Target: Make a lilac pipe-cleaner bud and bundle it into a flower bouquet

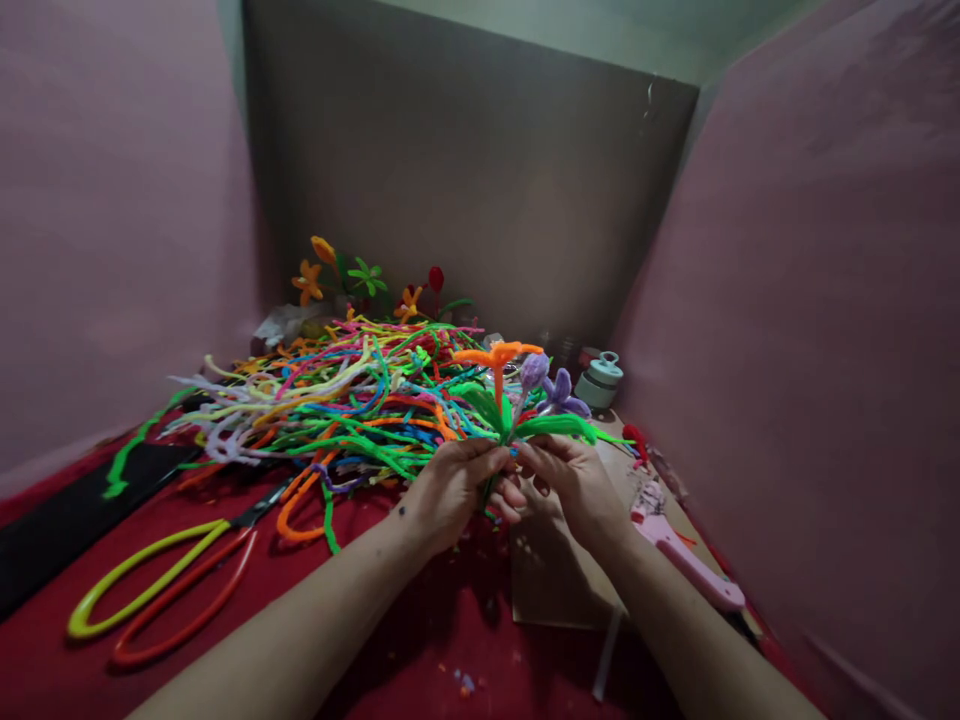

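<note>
Both hands meet at the stem of a pipe-cleaner flower bouquet [506, 415], held upright in the middle of the view. It has an orange flower [499, 355], a purple bud [534, 371], a purple flower [564, 393] and long green leaves [559, 427]. My left hand [457, 485] pinches the stem from the left, thumb and fingers closed. My right hand [574, 480] grips the same spot from the right, its fingers closed by a small blue bit at the stem. The lower stem is mostly hidden by the fingers.
A big heap of coloured pipe cleaners [352, 390] lies behind my hands. Scissors [180, 580] with yellow and red handles rest at left. At right are a cardboard piece [555, 590], a pink glue gun [690, 560] and a pale green jar [600, 380]. Finished flowers [367, 275] stand behind.
</note>
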Tool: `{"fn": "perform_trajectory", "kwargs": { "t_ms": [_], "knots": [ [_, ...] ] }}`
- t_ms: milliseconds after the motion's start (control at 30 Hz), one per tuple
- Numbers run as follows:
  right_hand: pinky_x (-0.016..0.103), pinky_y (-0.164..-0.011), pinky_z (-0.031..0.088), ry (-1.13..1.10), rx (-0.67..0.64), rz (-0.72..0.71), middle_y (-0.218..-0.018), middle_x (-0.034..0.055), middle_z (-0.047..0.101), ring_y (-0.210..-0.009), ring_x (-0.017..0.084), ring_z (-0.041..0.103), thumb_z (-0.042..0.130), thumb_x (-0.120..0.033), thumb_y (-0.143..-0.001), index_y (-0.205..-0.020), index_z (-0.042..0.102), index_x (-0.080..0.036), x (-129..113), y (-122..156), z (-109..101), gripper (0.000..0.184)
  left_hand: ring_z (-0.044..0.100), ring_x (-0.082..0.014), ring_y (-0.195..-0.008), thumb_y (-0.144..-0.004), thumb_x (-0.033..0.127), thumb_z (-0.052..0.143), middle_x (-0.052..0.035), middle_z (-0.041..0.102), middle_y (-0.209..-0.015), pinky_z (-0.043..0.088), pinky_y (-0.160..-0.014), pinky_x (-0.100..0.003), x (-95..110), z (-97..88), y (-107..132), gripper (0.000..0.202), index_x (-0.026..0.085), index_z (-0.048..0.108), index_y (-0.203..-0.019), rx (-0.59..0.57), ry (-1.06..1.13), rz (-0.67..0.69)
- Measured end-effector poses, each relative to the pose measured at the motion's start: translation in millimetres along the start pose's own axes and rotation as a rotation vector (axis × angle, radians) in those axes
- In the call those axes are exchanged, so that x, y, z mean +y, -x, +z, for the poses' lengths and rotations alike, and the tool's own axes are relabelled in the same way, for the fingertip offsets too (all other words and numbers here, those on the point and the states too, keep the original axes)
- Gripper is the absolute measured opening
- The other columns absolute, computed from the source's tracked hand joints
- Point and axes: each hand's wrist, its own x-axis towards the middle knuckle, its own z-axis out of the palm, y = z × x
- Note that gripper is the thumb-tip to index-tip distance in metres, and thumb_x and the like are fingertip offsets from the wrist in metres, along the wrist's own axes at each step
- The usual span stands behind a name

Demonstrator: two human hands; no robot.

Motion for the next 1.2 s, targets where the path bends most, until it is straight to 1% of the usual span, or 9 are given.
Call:
{"fn": "perform_trajectory", "kwargs": {
  "t_ms": [233,367,467,667,800,867,933,1067,1200],
  "knots": [
    [0.023,-0.045,0.03,-0.077,-0.04,0.06,-0.055,-0.0021,0.054,-0.046,0.008,0.041,0.065,-0.036,-0.07,-0.063,0.058,-0.016,11.1,2.5,-2.9,0.022,0.058,-0.0126,-0.042,-0.075,0.031,0.061,-0.0056,0.063,-0.052,0.046,-0.043,-0.022,-0.7,1.2,0.8,0.022,0.01,0.064,-0.07,-0.019,-0.003,0.013],
    [0.025,-0.048,0.035,-0.058,-0.089,0.029,-0.05,-0.0013,0.054,-0.045,0.011,0.046,0.06,-0.037,-0.074,-0.061,0.057,-0.017,14.1,4.1,0.3,0.023,0.057,-0.0126,-0.042,-0.073,0.029,0.063,-0.0054,0.063,-0.052,0.048,-0.042,-0.023,-1.1,3.5,1.3,0.02,0.01,0.064,-0.068,-0.024,-0.011,0.017],
    [0.027,-0.048,0.036,-0.067,-0.1,0.026,-0.047,-0.0015,0.052,-0.044,0.013,0.048,0.056,-0.04,-0.076,-0.06,0.055,-0.018,18.7,4.8,3.6,0.027,0.057,-0.0125,-0.041,-0.075,0.029,0.06,-0.0049,0.062,-0.05,0.047,-0.041,-0.022,0.3,6.1,2.1,0.02,0.011,0.063,-0.067,-0.036,-0.042,0.005],
    [0.027,-0.047,0.037,0.032,0.073,-0.034,-0.048,-0.0022,0.048,-0.044,0.012,0.043,0.057,-0.041,-0.075,-0.062,0.056,-0.018,22.6,7.5,4.3,0.026,0.056,-0.013,-0.037,-0.076,0.028,0.059,-0.0034,0.062,-0.048,0.047,-0.04,-0.024,-1.1,8.5,2.5,0.018,0.013,0.059,-0.065,-0.071,-0.052,-0.003],
    [0.026,-0.051,0.039,0.123,0.13,-0.094,-0.055,-0.0007,0.051,-0.051,0.012,0.045,0.058,-0.04,-0.076,-0.06,0.057,-0.019,17.1,12.4,5.5,0.026,0.054,-0.0123,-0.035,-0.076,0.028,0.059,-0.0028,0.06,-0.047,0.043,-0.037,-0.022,-2.8,7.6,3.3,0.018,0.013,0.057,-0.066,-0.089,-0.051,0.008],
    [0.025,-0.053,0.041,0.081,0.125,-0.134,-0.055,-0.0012,0.05,-0.053,0.012,0.046,0.059,-0.039,-0.076,-0.058,0.055,-0.019,17.0,13.1,9.5,0.027,0.051,-0.0109,-0.034,-0.075,0.029,0.06,-0.0017,0.058,-0.045,0.04,-0.035,-0.02,-2.5,7.3,3.6,0.02,0.012,0.057,-0.066,-0.098,-0.042,0.012],
    [0.024,-0.053,0.041,-0.026,0.097,-0.137,-0.052,-0.0022,0.049,-0.052,0.012,0.047,0.059,-0.039,-0.076,-0.059,0.053,-0.019,20.1,12.1,14.3,0.027,0.049,-0.0094,-0.034,-0.074,0.031,0.061,-0.0002,0.056,-0.044,0.037,-0.035,-0.019,-2.0,7.1,3.6,0.021,0.012,0.058,-0.067,-0.108,-0.019,0.014],
    [0.022,-0.046,0.039,-0.271,-0.008,-0.05,-0.05,-0.0042,0.049,-0.045,0.011,0.048,0.061,-0.04,-0.075,-0.068,0.056,-0.018,29.3,8.0,18.0,0.023,0.045,-0.0074,-0.036,-0.074,0.031,0.062,0.002,0.052,-0.045,0.035,-0.036,-0.018,-2.4,5.5,2.8,0.02,0.012,0.058,-0.067,-0.136,0.044,0.004],
    [0.022,-0.047,0.039,-0.326,-0.006,-0.079,-0.049,-0.0029,0.051,-0.047,0.011,0.05,0.065,-0.034,-0.072,-0.059,0.057,-0.015,33.1,4.6,14.0,0.024,0.04,-0.0054,-0.038,-0.075,0.03,0.061,0.0018,0.051,-0.05,0.029,-0.037,-0.018,-2.8,3.7,3.4,0.02,0.012,0.057,-0.066,-0.163,0.095,-0.026]
  ]
}}
